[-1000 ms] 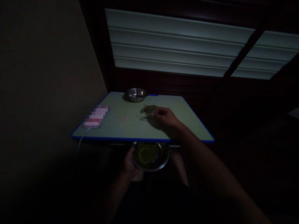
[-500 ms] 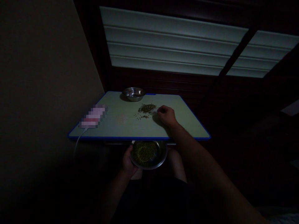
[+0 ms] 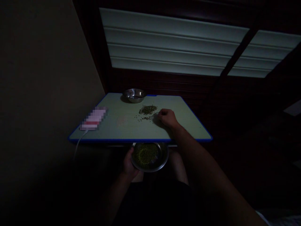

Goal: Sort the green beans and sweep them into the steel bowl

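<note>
My left hand point(image 3: 129, 163) grips the side of a metal bowl point(image 3: 154, 169) just below the table's near edge. Small greenish grains point(image 3: 146, 154) lie inside that bowl. On the table, the fingers of my right hand point(image 3: 167, 118) are pinched on a small, pale, see-through piece point(image 3: 154, 115); its exact kind is too dim to tell. This piece is at the right side of a spread of small brownish-green grains point(image 3: 147, 110), with some loose ones scattered toward me.
A second metal bowl point(image 3: 134, 96) stands at the back of the pale, blue-edged table point(image 3: 110, 131). A blurred-out phone-like device point(image 3: 93, 118) with a white cable point(image 3: 77, 145) lies at the left. Behind rises dark wood with light slatted panels point(image 3: 174, 44).
My right hand and the see-through piece have shifted slightly toward me, from the main heap to the looser grains. My left hand keeps the bowl in nearly the same place.
</note>
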`<state>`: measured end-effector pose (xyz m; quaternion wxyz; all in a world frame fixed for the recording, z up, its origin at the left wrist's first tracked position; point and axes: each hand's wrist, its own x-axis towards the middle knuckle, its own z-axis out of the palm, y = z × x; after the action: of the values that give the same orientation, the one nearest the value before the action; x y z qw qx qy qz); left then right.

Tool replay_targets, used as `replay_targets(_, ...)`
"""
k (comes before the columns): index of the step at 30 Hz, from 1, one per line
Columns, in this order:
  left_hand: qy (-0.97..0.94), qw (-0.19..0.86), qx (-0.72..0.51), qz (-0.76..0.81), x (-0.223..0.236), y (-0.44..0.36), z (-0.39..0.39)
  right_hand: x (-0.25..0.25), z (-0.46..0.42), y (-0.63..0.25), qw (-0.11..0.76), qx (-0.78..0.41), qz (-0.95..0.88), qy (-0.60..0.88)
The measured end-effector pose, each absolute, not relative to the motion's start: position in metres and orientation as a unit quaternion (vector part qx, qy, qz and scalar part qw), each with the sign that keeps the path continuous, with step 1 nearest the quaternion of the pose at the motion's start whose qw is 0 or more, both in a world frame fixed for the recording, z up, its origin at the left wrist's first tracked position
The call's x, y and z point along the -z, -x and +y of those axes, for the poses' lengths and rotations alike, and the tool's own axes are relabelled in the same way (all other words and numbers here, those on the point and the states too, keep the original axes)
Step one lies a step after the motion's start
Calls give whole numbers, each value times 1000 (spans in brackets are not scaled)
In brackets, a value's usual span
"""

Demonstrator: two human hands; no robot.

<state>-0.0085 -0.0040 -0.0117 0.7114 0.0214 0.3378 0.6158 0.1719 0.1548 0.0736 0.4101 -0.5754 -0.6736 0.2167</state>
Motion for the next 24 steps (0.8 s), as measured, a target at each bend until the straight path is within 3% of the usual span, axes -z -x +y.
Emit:
replay_targets(7, -24, 698, -624, 351, 11, 8, -4, -77, 152, -172, 405, -180, -654, 613)
replay_targets(24, -31, 704, -612, 358, 8, 8, -5, -75, 149, -169, 421, -271, -691, 520)
